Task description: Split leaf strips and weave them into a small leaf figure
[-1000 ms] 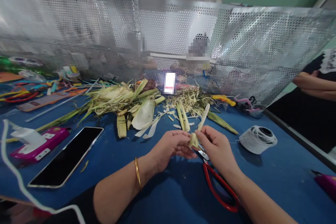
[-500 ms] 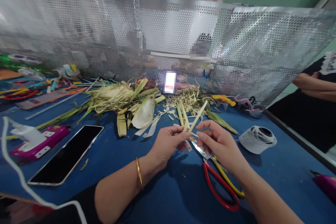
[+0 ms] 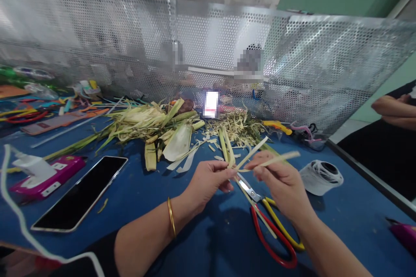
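Pale green plant strips [image 3: 230, 152] are pinched together in my left hand [image 3: 212, 177], their ends fanning up and away from me. My right hand [image 3: 276, 177] is closed on a pale strip [image 3: 286, 156], whose free end sticks out to the right past the fingers. The stretch between the two hands runs nearly level. Another thin strip [image 3: 264, 221] slants down from my left hand over the scissors. Below the hands lie scissors [image 3: 252, 194] with one red and one yellow handle, blades pointing at my left fingers.
Husks and leaves [image 3: 139, 121] are heaped behind, with small shavings [image 3: 237, 127] beside them. A white spool [image 3: 321, 177] stands at right. On the left are a phone [image 3: 81, 194] and a magenta power strip [image 3: 48, 177]. A perforated metal screen [image 3: 211, 30] closes the back; a person's arm [image 3: 394, 108] shows right.
My right hand has moved slightly right, drawing the strip out, and its end now points rightward. One thin strip now hangs across the scissors.
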A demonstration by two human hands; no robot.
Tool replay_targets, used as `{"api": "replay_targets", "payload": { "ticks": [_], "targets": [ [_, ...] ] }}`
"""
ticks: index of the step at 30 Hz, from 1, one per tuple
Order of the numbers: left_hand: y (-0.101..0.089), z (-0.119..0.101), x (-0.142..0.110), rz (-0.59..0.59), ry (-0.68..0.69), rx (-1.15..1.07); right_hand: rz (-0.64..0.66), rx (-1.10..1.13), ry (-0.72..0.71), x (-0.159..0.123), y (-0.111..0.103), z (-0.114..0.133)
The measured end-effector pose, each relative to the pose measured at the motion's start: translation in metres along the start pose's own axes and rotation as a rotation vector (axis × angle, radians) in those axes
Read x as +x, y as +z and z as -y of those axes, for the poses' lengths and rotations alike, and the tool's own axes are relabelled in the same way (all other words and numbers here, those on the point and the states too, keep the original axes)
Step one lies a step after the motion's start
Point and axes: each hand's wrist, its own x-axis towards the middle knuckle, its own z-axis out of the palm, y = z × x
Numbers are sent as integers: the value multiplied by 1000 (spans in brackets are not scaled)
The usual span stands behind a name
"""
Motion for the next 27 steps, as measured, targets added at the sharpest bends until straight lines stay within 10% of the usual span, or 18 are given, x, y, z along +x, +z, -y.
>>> {"api": "replay_targets", "payload": {
  "ticks": [4, 15, 27],
  "targets": [
    [1, 0, 0, -15, -26, 31, -115, 11, 83, -3, 1, -1],
    [2, -3, 1, -56, -9, 20, 355, -248, 268, 2, 1, 1],
    [1, 6, 2, 24, 54, 190, 369, -278, 274, 1, 3, -2]
  ]
}}
